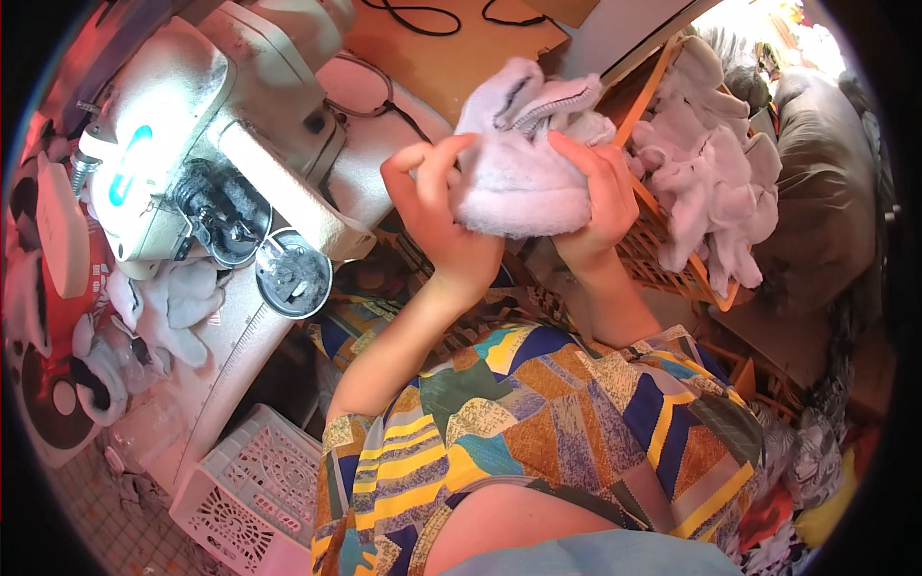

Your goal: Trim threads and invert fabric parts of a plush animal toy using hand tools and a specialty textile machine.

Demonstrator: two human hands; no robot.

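Observation:
I hold a white fleecy sewn piece (523, 187) up in front of me, with curled edges and a ridged seam showing at its top. My left hand (451, 216) grips its left side, the fingers bent and the index finger against the fleece. On the other side my right hand (597, 206) is closed round the fabric, with the thumb laid over its front. The inside of the piece is mostly hidden.
At the left stands a pale industrial sewing machine (279, 125) with a lit lamp and lint-covered round metal parts (293, 274). White fleecy pieces (178, 307) lie beside it. An orange basket (653, 245) heaped with similar pieces (711, 182) stands right; a pale plastic basket (254, 485) sits lower left.

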